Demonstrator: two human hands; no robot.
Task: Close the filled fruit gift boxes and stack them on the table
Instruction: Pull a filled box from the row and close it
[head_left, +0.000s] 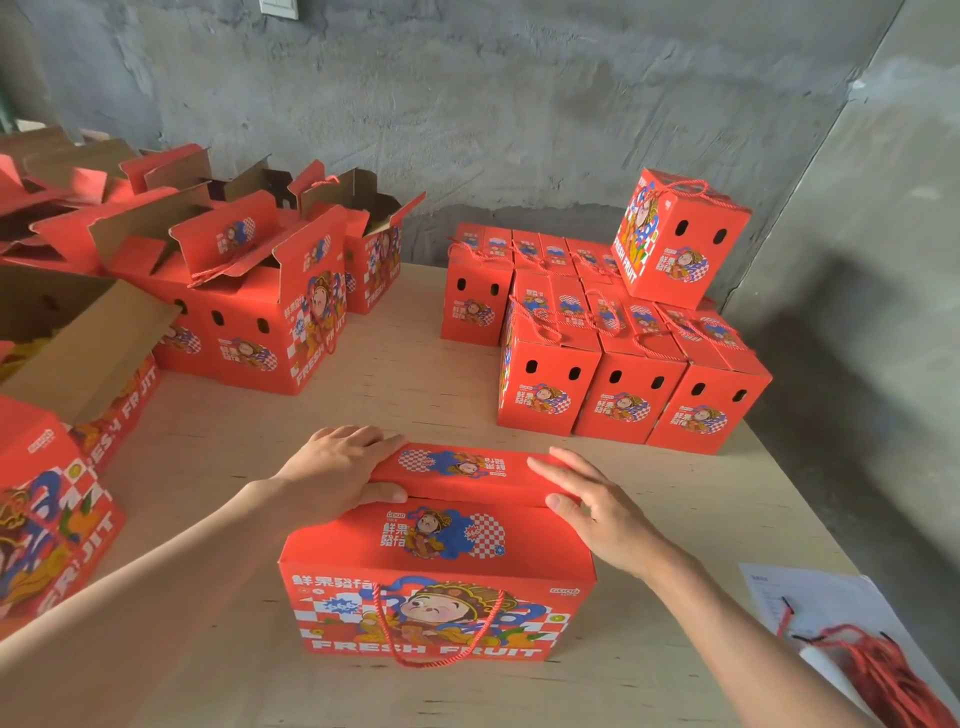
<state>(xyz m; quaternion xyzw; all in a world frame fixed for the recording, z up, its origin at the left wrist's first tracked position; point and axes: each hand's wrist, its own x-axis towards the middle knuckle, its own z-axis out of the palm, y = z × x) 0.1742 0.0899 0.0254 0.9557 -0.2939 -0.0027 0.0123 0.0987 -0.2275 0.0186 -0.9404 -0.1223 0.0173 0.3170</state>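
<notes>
A red fruit gift box (436, 566) stands in front of me on the wooden table (415, 384), its printed front and red rope handle facing me. Its two top flaps are folded down and meet in the middle. My left hand (337, 470) lies over the left end of the far flap, thumb at the seam. My right hand (597, 504) presses flat on the right end of the flaps with straight fingers. Closed boxes (628, 389) stand in rows at the back right, with one more box (680, 239) on top of them.
Open boxes (249, 306) with raised flaps crowd the back left. A brown open carton (78, 348) and another red box (47, 514) sit at the left edge. Loose red rope handles (878, 670) lie on white paper (810, 597) at the right. A grey concrete wall stands behind.
</notes>
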